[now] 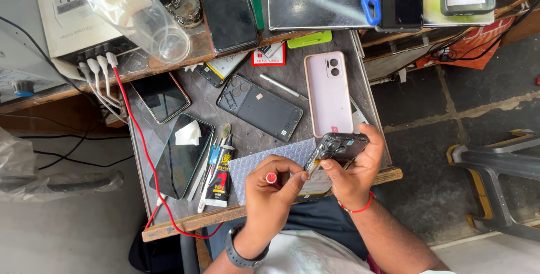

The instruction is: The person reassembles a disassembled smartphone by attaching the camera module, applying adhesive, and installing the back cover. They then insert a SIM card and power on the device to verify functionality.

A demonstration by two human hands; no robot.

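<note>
Small worn wooden work table (pixel 169 230) with grey top, edges chipped. Left of table: bare grey concrete floor (pixel 73 223), crumpled clear plastic sheet (pixel 34 181) lying on it. Right of table: dark stone-slab floor (pixel 444 139) with pale joints, grey plastic chair (pixel 498 167) standing well apart. Above table: a second wooden shelf-bench (pixel 185 46) butted against its far edge. Flat, even daylight, soft shadows.

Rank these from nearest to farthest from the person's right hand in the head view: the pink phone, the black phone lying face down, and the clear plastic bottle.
From the right hand:
1. The pink phone, just above the hand on the table.
2. The black phone, farther to the left, mid-table.
3. The clear plastic bottle, far off at the top left, on the shelf.
</note>
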